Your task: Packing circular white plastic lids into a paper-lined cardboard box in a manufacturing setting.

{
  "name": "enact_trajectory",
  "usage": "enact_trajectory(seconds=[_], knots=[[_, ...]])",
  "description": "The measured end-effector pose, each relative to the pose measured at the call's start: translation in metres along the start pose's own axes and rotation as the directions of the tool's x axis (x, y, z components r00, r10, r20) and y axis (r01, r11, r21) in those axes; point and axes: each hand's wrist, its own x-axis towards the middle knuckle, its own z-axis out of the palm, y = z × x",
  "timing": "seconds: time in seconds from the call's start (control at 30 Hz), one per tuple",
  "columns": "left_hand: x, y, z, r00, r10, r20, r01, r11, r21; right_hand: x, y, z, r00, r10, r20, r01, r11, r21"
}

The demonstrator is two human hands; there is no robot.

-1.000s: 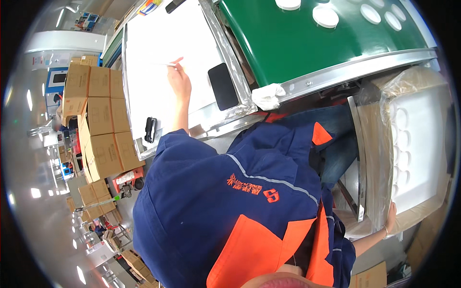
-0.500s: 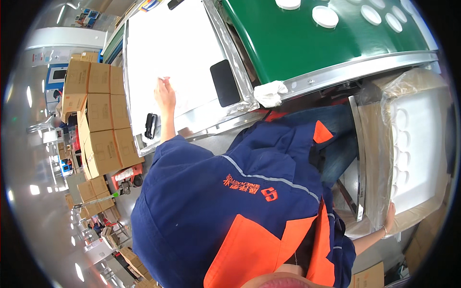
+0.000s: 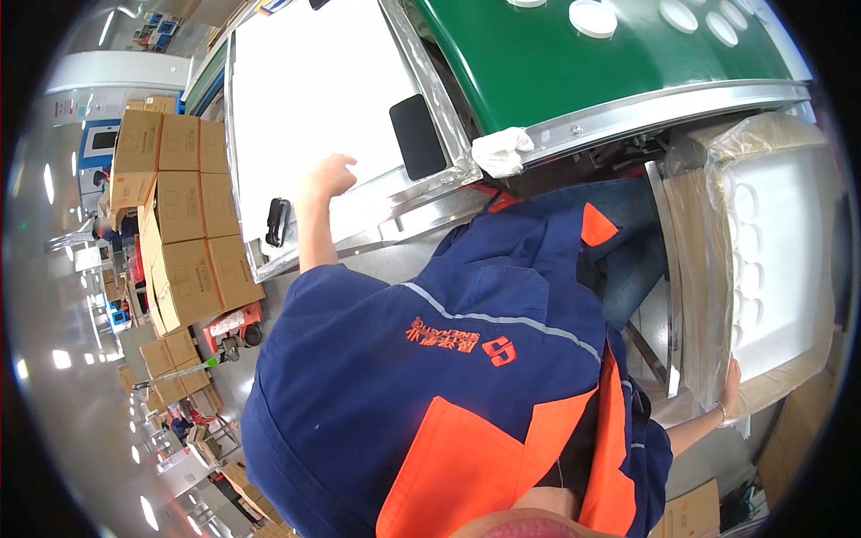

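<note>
Table (image 3: 309, 81): left hand (image 3: 334, 177) curled, contents unclear
Box (image 3: 701, 260) corner: right hand (image 3: 731, 386) touching, grip unclear
Discs (image 3: 750, 239): likely light, stiff; pinch rims

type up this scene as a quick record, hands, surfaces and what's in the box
left hand: over white flat tabletop, fingers partly curled; holding or touching unclear
right hand: at edge of plastic-lined brown cardboard box
on tabletop: black flat rectangular phone-like slab, black oblong clip-like object
on smooth green surface: white round discs
in box: white round pieces along one side
</note>
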Motion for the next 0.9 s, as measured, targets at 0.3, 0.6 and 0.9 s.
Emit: enact_trajectory(seconds=[0.3,0.6,0.9], knots=[[0.004,-0.03,0.025,0.955,-0.083,0.285,0.068,0.996,0.063,-0.002,-0.006,0.0,1.0,0.015,0.013,-0.015,0.999,-0.035],[0.009,-0.033,0.022,0.996,0.004,-0.094,-0.005,1.0,-0.01,-0.002,-0.008,0.002,1.0,-0.022,-0.012,0.022,1.0,0.004],[0.138,0.016,-0.038,0.986,0.023,-0.163,-0.024,1.0,-0.004,-0.013,0.008,0.003,0.993,0.004,-0.122,-0.014,0.997,-0.078]])
